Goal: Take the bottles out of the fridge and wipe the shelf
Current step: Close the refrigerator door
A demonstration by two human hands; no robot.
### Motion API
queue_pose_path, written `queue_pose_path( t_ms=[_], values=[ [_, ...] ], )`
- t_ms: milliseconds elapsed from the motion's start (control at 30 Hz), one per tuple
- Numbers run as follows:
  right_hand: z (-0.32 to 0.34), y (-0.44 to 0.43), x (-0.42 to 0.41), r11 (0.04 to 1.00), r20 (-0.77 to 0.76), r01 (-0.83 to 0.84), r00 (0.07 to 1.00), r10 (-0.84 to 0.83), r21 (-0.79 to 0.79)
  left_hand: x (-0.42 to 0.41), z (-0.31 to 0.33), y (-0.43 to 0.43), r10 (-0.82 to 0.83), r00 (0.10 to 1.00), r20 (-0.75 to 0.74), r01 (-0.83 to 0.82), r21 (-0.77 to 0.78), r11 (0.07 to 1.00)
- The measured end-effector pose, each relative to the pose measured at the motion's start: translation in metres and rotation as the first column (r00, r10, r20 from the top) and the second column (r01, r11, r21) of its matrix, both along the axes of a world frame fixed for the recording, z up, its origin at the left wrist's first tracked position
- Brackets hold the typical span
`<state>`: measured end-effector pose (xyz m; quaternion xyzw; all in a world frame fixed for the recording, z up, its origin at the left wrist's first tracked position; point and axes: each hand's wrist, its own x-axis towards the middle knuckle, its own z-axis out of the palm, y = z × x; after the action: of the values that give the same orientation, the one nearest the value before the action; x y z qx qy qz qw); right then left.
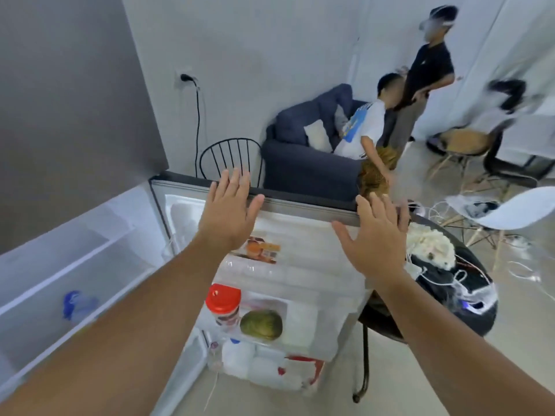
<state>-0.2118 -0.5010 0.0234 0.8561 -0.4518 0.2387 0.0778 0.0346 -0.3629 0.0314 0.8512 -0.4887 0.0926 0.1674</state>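
The fridge stands open. Its door (300, 283) swings out in front of me, and the cabinet shelves (69, 265) are at the left. My left hand (229, 211) and my right hand (377, 232) are both held flat with fingers spread, over the door's top edge, holding nothing. The door racks hold a jar with a red lid (223, 304), a green round fruit (261, 325), white plastic bottles (237, 355) lower down and a clear bottle lying across the upper rack (249, 267). A blue-capped bottle (76, 304) lies on a cabinet shelf.
A black round table (444, 298) with white cables and a pile of white stuff stands right of the door. A black wire chair (231, 157), a dark blue sofa (306, 163), white chairs and three people fill the room behind.
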Motion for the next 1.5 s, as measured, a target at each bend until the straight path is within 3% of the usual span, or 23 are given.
queue_pose_path(
  t_ms=[133,300,400,467,533,600,700,800,867,1000,1100,1200,1267,1400,1500],
  values=[
    [0.000,-0.001,-0.005,1.000,-0.026,-0.027,0.999,0.027,-0.004,-0.012,-0.023,-0.017,0.092,0.995,0.030,-0.091,-0.037,0.995],
    [0.005,0.013,-0.011,0.997,-0.056,-0.077,0.995,0.077,0.007,-0.003,-0.028,-0.007,0.049,0.996,0.080,-0.042,-0.086,0.995],
    [0.025,0.019,-0.019,0.978,-0.148,-0.164,0.972,0.183,0.131,-0.004,-0.028,-0.001,0.034,0.999,0.042,-0.029,-0.113,0.993],
    [0.046,0.019,-0.023,0.929,-0.204,-0.227,0.934,0.293,0.294,-0.006,-0.024,0.007,0.030,1.000,0.008,-0.028,-0.148,0.989],
    [0.068,0.017,-0.025,0.796,-0.202,-0.257,0.883,0.424,0.548,-0.009,-0.018,0.015,0.029,0.999,-0.018,-0.032,-0.182,0.983],
    [0.078,0.016,-0.022,0.571,-0.101,-0.283,0.831,0.547,0.771,-0.014,-0.015,0.026,0.041,0.998,-0.040,-0.049,-0.209,0.977],
    [0.072,0.025,-0.011,0.332,0.028,-0.334,0.741,0.671,0.882,-0.031,-0.014,0.040,0.090,0.982,-0.164,-0.129,-0.244,0.961],
    [0.039,0.057,0.014,0.213,0.202,-0.507,0.643,0.739,0.835,-0.054,-0.007,0.060,0.192,0.927,-0.323,-0.246,-0.136,0.960],
    [0.015,0.089,0.037,0.212,0.271,-0.651,0.559,0.783,0.729,-0.063,0.000,0.079,0.204,0.892,-0.404,-0.246,-0.053,0.968],
    [-0.007,0.158,0.066,0.193,0.326,-0.776,0.458,0.827,0.600,-0.089,0.011,0.152,0.219,0.813,-0.539,-0.256,0.007,0.967],
    [-0.009,0.203,0.084,0.156,0.297,-0.848,0.341,0.892,0.506,-0.102,0.027,0.219,0.279,0.800,-0.531,-0.258,0.115,0.959],
    [-0.011,0.245,0.113,0.168,0.260,-0.869,0.316,0.912,0.466,-0.112,0.042,0.281,0.440,0.808,-0.392,-0.333,0.313,0.890],
    [-0.015,0.269,0.135,0.219,0.195,-0.878,0.325,0.925,0.425,-0.115,0.043,0.311,0.528,0.822,-0.215,-0.432,0.368,0.823],
    [-0.027,0.297,0.179,0.320,0.040,-0.905,0.344,0.938,0.280,-0.101,0.026,0.358,0.636,0.767,0.086,-0.629,0.302,0.716],
    [-0.035,0.309,0.208,0.344,-0.036,-0.919,0.344,0.938,0.192,-0.078,0.002,0.385,0.664,0.717,0.212,-0.697,0.235,0.677]
  ],
)
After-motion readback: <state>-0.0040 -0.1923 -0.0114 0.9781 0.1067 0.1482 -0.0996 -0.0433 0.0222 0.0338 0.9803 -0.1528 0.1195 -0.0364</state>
